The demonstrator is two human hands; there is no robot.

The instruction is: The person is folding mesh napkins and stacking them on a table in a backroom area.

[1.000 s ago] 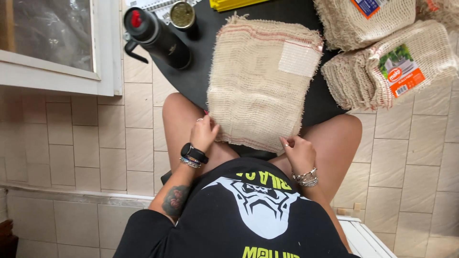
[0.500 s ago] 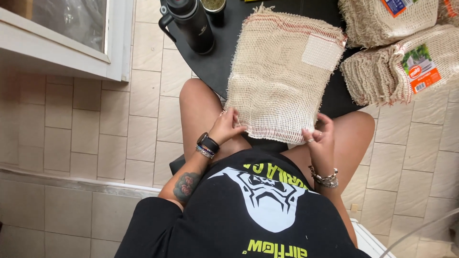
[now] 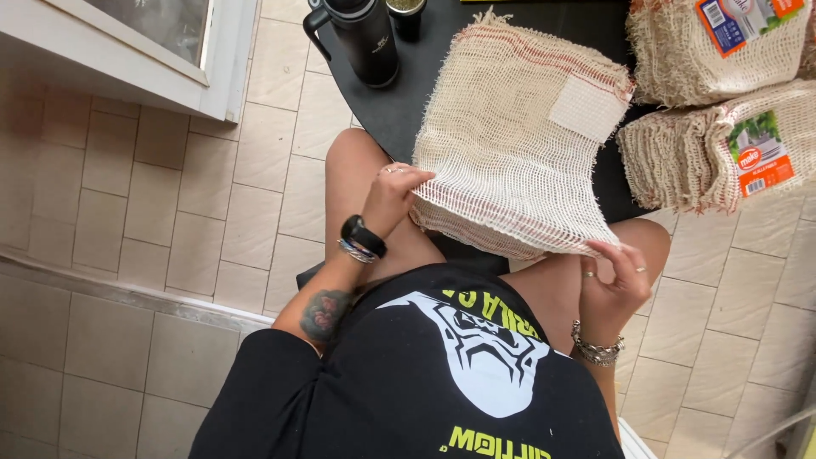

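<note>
At the far left, a white window frame (image 3: 136, 72) stood over a floor (image 3: 170, 221) of pale, square tiles with thin lines between them. The floor there had lots of open room.

Next came a round, dark tabletop (image 3: 399, 119), smooth and flat. Near its far edge stood a tall black bottle (image 3: 361, 38) with a handle, and just beside it was a small dark cup (image 3: 406, 15).

The person sat with bare knees tucked under the near edge of the tabletop. The left hand (image 3: 393, 194), with a black watch (image 3: 363, 235) and a thin bracelet on the wrist, pinched the left edge of a stack of net bags (image 3: 518, 144) between thumb and bent fingers. The bags were cream, rough and full of little holes, with red thread along the edges and a pale square patch at the far right corner. The stack was shaped like a rectangle. Most of it lay on the tabletop, and its near edge hung over the person's lap.

The right hand (image 3: 616, 285), with rings and a silver chain bracelet (image 3: 595, 348), pinched the near right corner of the stack with its fingertips.

To the right, two more bundles of net bags (image 3: 722, 144) with bright paper labels sat on the tabletop, near the held stack but not touching it. Past the bundles, more pale tiles showed.
</note>
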